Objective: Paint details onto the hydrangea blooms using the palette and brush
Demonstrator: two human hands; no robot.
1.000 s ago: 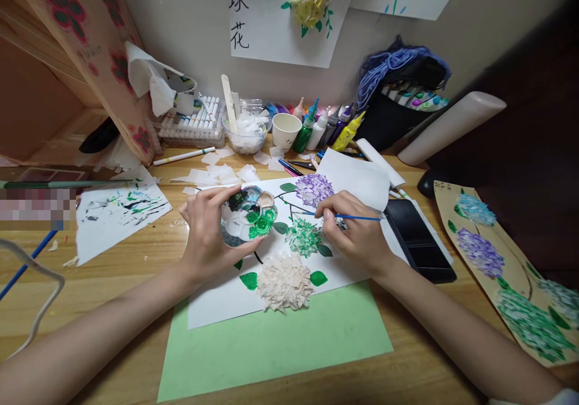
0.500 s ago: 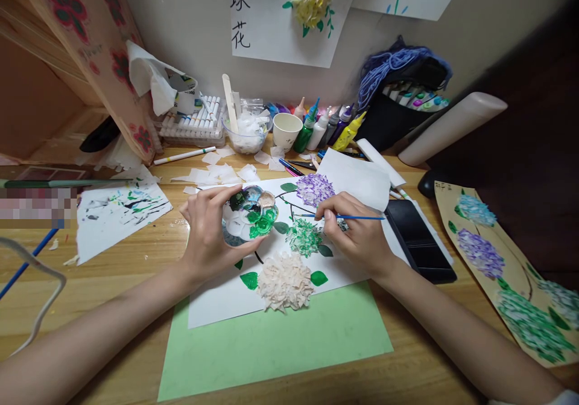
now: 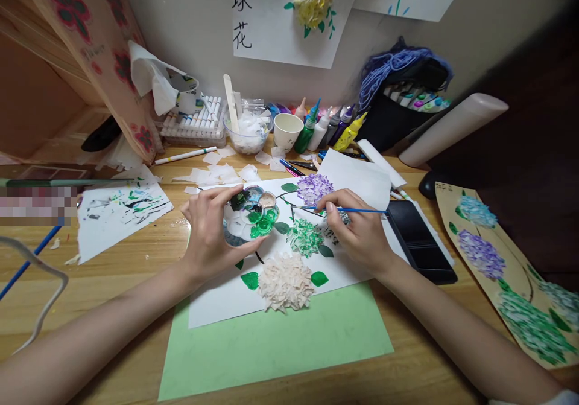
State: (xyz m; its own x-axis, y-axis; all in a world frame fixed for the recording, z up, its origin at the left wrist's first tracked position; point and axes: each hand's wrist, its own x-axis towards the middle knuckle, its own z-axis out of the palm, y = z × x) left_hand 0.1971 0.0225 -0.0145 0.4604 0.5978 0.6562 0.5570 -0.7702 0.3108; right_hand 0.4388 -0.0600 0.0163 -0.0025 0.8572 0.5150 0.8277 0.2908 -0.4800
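My left hand (image 3: pixel 208 230) grips a round paint palette (image 3: pixel 239 224) by its edges, its wells smeared with green, black and white paint. In my right hand (image 3: pixel 350 227) is a thin blue paintbrush (image 3: pixel 362 210), its tip pointing left over the painted dark branch; whether the bristles touch the paper I cannot tell. Beneath both hands lies a white sheet (image 3: pixel 212 305) with a purple flower (image 3: pixel 315 189), a green flower (image 3: pixel 306 237) and a cream flower (image 3: pixel 286 281), all ruffled. Green leaves (image 3: pixel 319 279) are painted around them. A further flower is partly hidden by my right hand.
Under the white sheet is a green sheet (image 3: pixel 275 357). Behind stand a paper cup (image 3: pixel 287 130), a bowl of scraps (image 3: pixel 248 133), several paint bottles (image 3: pixel 307 132) and a marker box (image 3: pixel 194 128). A black case (image 3: pixel 420 242) lies right, a paint-stained paper (image 3: pixel 120 212) left.
My right hand has lifted slightly, and the brush has tilted and shifted a little upward. The palette stays in my left hand, almost unmoved.
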